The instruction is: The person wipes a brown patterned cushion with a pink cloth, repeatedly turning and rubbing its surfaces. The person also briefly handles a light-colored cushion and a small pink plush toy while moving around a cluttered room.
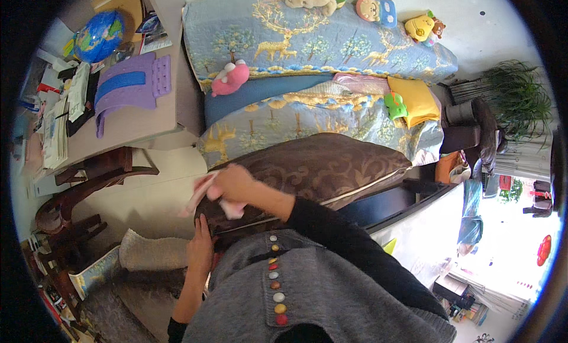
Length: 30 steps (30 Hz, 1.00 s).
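A dark brown cushion (310, 165) with a scroll pattern and pale piping lies in front of me. My right hand (233, 183) grips a pink and white cloth (232, 209) above the cushion's left end, and the cloth's loose part is blurred. Lower down, my left hand (201, 243) rests its fingers against the cushion's near left corner. Nothing shows in that hand, though its palm side is hidden.
Behind the cushion stands a sofa with a deer-patterned cover (284, 37), a pink plush toy (230, 78) and a yellow pillow (415, 101). A desk (151, 121) with a globe (100, 36) is at left, above a wooden chair (88, 192). A white-topped table (421, 230) stands at right.
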### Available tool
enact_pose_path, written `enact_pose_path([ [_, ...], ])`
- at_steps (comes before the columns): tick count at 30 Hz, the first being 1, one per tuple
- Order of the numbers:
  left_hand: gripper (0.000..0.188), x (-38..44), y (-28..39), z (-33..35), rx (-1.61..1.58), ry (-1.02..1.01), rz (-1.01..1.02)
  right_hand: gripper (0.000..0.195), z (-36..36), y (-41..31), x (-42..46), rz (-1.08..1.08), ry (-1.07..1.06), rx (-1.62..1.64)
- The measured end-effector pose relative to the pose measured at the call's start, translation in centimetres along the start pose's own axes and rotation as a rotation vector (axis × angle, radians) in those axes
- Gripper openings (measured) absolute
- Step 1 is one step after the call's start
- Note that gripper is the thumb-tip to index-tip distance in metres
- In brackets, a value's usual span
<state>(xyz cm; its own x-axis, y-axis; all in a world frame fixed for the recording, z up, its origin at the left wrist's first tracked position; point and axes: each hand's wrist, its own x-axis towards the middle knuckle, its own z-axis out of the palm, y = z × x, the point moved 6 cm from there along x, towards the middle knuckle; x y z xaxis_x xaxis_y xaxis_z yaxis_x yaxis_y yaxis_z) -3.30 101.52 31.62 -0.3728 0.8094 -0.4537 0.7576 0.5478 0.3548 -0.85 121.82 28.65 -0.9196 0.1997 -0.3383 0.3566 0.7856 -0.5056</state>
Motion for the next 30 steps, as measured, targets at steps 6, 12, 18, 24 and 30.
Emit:
enact_pose_path([
  [6,0.081,-1.0,0.0,-0.6,0.095,-0.091,-0.028,0.034,-4.7,24.8,-14.5,0.647,0.132,0.029],
  [12,0.081,-1.6,-1.2,-0.1,0.007,-0.100,-0.023,0.029,-4.5,45.4,-39.1,1.155,0.129,-0.247],
  [18,0.080,0.1,-2.5,-1.9,-0.772,-0.169,-0.164,0.034,-3.8,44.0,-39.9,1.302,0.250,-0.143],
  [24,0.107,0.7,-5.0,-0.6,-0.877,-0.067,-0.545,0.034,-1.2,41.5,-28.5,0.902,0.375,0.644],
  [30,0.087,-0.9,-5.7,3.2,-1.357,-0.233,-0.757,0.029,6.4,24.1,-6.8,0.559,0.316,1.473],
])
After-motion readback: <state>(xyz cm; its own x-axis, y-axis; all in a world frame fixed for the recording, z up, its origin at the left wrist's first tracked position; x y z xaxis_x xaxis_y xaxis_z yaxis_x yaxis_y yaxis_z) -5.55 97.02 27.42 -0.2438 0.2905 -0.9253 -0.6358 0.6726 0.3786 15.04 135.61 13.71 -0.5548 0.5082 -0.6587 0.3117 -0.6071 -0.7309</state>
